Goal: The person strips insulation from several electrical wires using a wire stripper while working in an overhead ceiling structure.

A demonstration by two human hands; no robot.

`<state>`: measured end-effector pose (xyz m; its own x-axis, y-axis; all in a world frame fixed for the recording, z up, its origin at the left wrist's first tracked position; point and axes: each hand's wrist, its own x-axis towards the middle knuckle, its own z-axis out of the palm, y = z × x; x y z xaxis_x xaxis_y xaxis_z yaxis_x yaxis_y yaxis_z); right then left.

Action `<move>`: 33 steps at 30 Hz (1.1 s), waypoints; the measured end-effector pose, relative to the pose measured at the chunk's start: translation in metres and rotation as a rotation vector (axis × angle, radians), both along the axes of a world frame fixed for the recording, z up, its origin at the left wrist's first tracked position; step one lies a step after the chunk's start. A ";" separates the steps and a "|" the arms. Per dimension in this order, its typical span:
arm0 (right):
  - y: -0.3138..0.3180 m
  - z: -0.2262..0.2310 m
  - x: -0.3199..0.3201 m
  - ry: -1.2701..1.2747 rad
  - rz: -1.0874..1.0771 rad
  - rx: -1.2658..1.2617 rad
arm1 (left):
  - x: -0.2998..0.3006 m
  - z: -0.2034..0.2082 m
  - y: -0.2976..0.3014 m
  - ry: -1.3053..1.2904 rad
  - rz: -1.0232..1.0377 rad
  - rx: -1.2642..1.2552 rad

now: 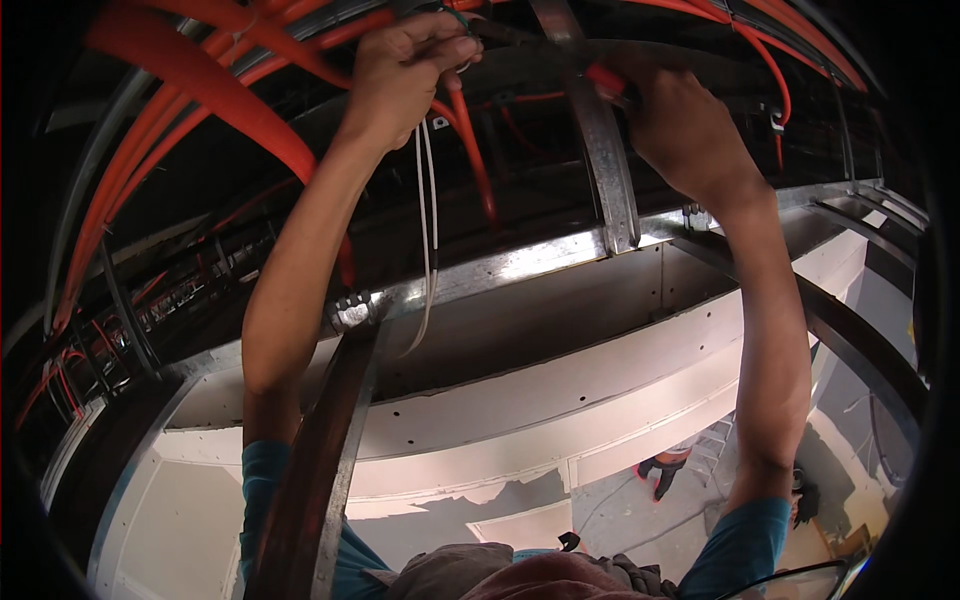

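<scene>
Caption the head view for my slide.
Left hand raised above hanging white wiring, right hand gripping a red-handled tool, amid orange conduits.

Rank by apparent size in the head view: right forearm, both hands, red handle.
Largest: right forearm
Next: left hand and right hand, too alike to rank
Smallest: red handle

Through my remote feed I see plain teal short sleeves (740, 545) ending on the upper arms. Grey and dusty-pink cloth (540, 578) bunches in soft folds at the front, with teal beside it. Both forearms (300, 290), the left fingers (457, 50) and right fingers (668, 92) are bare.
</scene>
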<state>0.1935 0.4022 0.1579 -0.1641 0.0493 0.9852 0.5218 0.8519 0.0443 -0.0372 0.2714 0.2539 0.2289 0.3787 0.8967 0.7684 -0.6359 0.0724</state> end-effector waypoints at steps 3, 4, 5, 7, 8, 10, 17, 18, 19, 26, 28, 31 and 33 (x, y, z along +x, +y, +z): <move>-0.012 0.003 0.002 -0.061 0.201 -0.143 | 0.001 -0.002 0.001 -0.022 -0.039 0.017; -0.009 0.003 0.001 -0.062 0.200 -0.144 | 0.002 -0.003 0.002 -0.027 -0.058 0.017; -0.006 0.004 0.000 -0.074 0.285 -0.160 | 0.002 -0.003 0.002 -0.031 -0.073 0.018; -0.005 0.004 0.001 -0.085 0.371 -0.176 | 0.002 -0.003 0.000 -0.026 -0.063 0.013; -0.013 0.006 0.003 -0.105 0.366 -0.278 | 0.001 -0.002 -0.001 -0.022 -0.055 0.008; -0.014 0.006 0.002 -0.127 0.363 -0.379 | 0.001 -0.003 0.000 -0.027 -0.067 0.010; 0.004 -0.004 -0.004 -0.019 -0.061 0.008 | -0.005 0.002 0.002 0.023 -0.039 -0.006; 0.008 -0.005 -0.005 -0.004 -0.150 0.052 | -0.005 0.003 0.003 0.023 -0.040 -0.007; 0.010 -0.007 -0.006 -0.004 -0.151 0.050 | -0.005 0.003 0.003 0.024 -0.042 -0.001; 0.010 -0.007 -0.014 0.100 -0.043 0.125 | -0.006 0.004 0.001 0.043 -0.021 -0.001; 0.011 -0.007 -0.014 0.102 -0.071 0.141 | -0.005 0.004 0.002 0.043 -0.024 -0.002; 0.012 -0.007 -0.017 0.112 -0.119 0.173 | -0.008 0.006 0.002 0.044 -0.018 -0.005; 0.010 -0.007 -0.016 0.140 -0.179 0.254 | -0.008 0.006 0.002 0.043 -0.015 -0.007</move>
<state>0.1770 0.4120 0.1512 -0.0373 -0.1845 0.9821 0.6781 0.7172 0.1605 -0.0451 0.2734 0.2597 0.2734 0.3808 0.8833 0.7611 -0.6472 0.0435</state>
